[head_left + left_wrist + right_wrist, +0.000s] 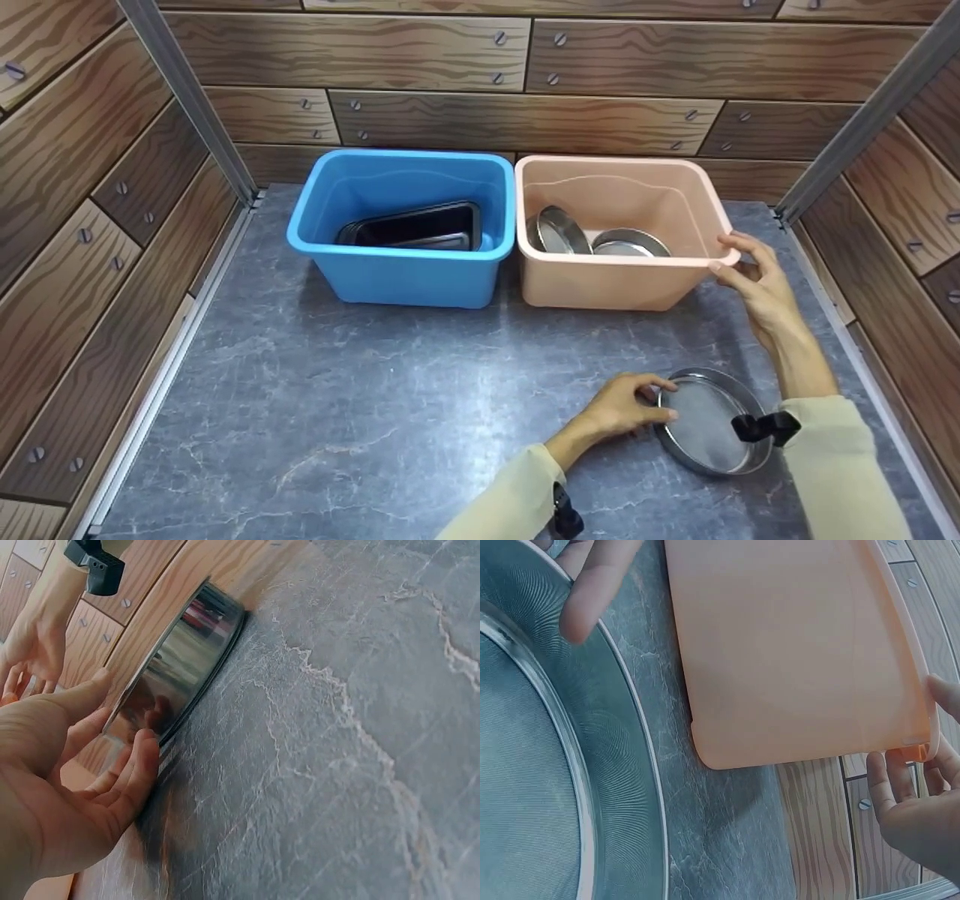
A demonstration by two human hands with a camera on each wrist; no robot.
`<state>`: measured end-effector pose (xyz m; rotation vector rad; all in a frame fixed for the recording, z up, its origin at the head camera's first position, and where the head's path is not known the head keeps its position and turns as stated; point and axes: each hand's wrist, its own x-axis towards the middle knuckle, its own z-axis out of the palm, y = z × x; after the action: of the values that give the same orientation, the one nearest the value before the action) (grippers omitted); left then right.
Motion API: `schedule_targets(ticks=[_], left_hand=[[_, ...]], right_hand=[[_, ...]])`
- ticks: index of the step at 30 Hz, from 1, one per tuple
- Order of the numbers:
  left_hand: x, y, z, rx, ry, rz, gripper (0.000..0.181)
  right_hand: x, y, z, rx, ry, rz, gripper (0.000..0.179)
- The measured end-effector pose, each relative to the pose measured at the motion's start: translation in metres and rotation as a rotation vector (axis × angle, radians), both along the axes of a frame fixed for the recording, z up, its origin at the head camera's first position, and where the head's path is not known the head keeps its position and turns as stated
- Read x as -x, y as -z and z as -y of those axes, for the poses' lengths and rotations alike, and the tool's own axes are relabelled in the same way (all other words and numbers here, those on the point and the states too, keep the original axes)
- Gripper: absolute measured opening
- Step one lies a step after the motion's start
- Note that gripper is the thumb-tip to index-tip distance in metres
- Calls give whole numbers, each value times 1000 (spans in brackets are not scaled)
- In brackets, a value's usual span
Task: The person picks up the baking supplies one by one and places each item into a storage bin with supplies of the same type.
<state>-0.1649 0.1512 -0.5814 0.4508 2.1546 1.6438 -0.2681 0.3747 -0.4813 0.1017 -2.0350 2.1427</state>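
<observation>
A round metal sieve (709, 424) with a fine mesh base lies on the grey marbled surface at the front right. At its left side my left hand (626, 405) holds the rim, thumb and index finger reaching over the edge. The left wrist view shows the other fingers against the shiny outer wall of the sieve (180, 660). My right hand (765, 285) grips the front right corner of a peach plastic bin (600, 283). Under the bin's lip the right wrist view shows that hand's fingers (881, 780). Inside the bin are round metal pieces (559, 232), partly hidden by the front wall.
A blue bin (412, 277) stands close against the peach bin's left side, with black rectangular pans (420, 225) inside. Wood-patterned walls (420, 52) enclose the back and both sides. Metal posts (187, 97) rise at the back corners.
</observation>
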Motion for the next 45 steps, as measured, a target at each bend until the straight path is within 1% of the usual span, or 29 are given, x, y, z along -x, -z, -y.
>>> schedule_targets(ticks=[6,10,16,19,22,25,27,33,37,39,42,45], left_hand=[[-1,2,-3,63,-29,-78,42],[-2,3,-4,47,-42,-63,46],[-3,1,-2,50,-58,-48,54],[-4,1,-1,7,-75,-8,59],[-4,1,1,-68,-101,55,64],[-4,1,4,-131,-124,105,65],[-3,0,6,-164,-128,125,66],[1,2,14,-248,-122,142,67],[4,1,19,-272,-115,149,67],[5,1,21,-286,-101,148,67],[6,1,25,-320,-82,150,67],[9,2,31,-354,-82,149,67]], right_hand=[[0,0,0,1,-2,-3,46],[0,0,1,-5,-1,-3,45],[0,1,0,2,-5,-2,46],[0,1,0,1,-11,4,48],[1,2,0,-1,-12,11,49],[1,2,1,6,-10,8,49],[1,2,1,11,-8,2,48],[1,2,1,24,-5,-6,47],[1,3,1,32,-4,-16,47],[0,3,1,34,-4,-21,46],[0,2,2,27,-6,-25,46],[0,2,2,19,-11,-21,46]])
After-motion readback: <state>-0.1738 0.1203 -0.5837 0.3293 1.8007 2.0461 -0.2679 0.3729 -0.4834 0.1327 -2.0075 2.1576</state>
